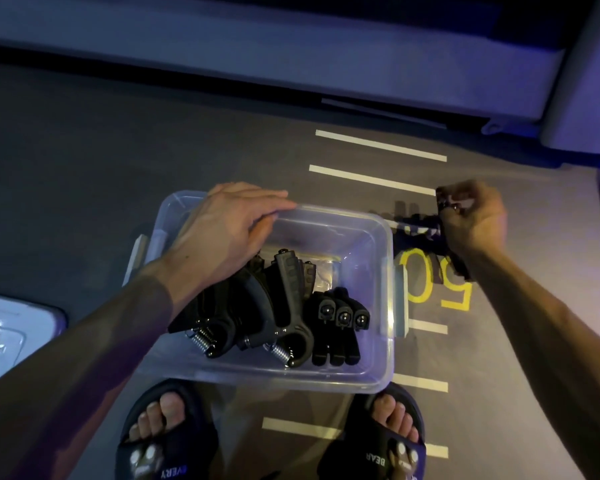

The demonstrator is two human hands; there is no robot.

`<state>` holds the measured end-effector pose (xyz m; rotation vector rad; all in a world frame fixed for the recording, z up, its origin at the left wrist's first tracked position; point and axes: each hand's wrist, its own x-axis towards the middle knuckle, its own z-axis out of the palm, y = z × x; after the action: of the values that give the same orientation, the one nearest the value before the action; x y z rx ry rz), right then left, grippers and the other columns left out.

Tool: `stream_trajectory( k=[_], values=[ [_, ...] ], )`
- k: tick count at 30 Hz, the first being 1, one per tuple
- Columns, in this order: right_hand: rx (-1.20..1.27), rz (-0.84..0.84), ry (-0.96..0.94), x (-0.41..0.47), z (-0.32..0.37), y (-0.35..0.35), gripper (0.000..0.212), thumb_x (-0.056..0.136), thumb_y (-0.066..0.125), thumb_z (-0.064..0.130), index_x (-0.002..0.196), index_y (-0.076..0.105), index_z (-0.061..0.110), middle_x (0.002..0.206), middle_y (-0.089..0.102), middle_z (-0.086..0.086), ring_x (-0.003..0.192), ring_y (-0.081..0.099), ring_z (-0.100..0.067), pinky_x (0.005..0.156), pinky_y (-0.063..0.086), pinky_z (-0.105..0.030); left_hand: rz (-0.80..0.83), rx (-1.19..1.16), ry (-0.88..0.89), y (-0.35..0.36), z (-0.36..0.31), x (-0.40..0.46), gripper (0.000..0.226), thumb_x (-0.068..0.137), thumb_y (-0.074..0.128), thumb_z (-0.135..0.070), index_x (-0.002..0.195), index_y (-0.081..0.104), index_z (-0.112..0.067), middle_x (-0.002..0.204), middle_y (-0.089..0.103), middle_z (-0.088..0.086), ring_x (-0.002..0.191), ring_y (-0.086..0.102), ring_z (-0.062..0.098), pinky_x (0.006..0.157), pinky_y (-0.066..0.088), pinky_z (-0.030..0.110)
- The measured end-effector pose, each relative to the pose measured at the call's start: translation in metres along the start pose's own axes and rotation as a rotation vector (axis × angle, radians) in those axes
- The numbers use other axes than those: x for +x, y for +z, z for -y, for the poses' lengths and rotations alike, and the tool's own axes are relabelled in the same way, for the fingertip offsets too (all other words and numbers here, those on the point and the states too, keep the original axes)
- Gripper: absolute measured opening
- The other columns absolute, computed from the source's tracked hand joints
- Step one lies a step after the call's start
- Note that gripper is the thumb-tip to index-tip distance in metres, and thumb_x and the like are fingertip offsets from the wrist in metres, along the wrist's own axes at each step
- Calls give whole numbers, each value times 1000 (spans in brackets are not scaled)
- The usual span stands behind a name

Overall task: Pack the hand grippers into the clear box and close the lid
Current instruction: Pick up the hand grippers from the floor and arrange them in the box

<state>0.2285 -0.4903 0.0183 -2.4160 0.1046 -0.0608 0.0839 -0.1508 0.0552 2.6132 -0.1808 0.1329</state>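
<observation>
A clear plastic box (378, 372) stands open on the dark floor between my feet. Inside lie several black hand grippers (291, 306) with steel springs, and a row of three smaller black ones (340, 327) to their right. My left hand (226, 230) rests palm down on the box's far left rim, fingers spread flat, holding nothing. My right hand (471, 220) is to the right of the box, above the floor, closed on a black hand gripper (454, 261) whose lower end sticks out below the wrist. More dark grippers (416, 223) lie blurred on the floor beside that hand.
The floor carries white tape lines (378, 178) and a yellow number 50 (437, 285). A white lid-like panel (11, 327) lies at the left edge. A grey ledge (291, 57) runs along the top. My feet in black slides (167, 438) stand just before the box.
</observation>
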Motion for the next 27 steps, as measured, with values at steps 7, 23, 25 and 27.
stream_trajectory(
  k=[7,23,25,27],
  values=[
    [470,92,-25,-14,91,-39,28,71,69,8,88,67,30,94,70,-1,75,61,-6,67,48,-20,-105,-107,-52,-17,-19,-24,27,99,63,-23,125,70,-25,118,71,-11,111,61,15,97,44,29],
    [597,735,-521,-122,229,-53,23,89,65,-4,112,64,0,104,72,-18,98,70,-20,82,56,-26,-63,-656,-128,-85,-43,-43,19,83,79,-42,95,72,-29,80,71,-6,67,65,12,66,57,36],
    [618,701,-497,-120,224,-51,24,88,70,4,112,65,4,107,71,-19,103,69,-26,84,56,-30,-118,-703,-156,-86,-41,-46,17,84,77,-32,96,73,-20,73,68,-2,57,61,10,59,54,27],
    [542,693,-483,-115,217,-49,31,88,74,12,117,65,8,113,70,-13,109,66,-25,93,56,-37,-221,-770,-224,-86,-39,-45,11,88,75,-24,92,73,-14,66,65,3,50,59,10,52,52,24]
  ],
)
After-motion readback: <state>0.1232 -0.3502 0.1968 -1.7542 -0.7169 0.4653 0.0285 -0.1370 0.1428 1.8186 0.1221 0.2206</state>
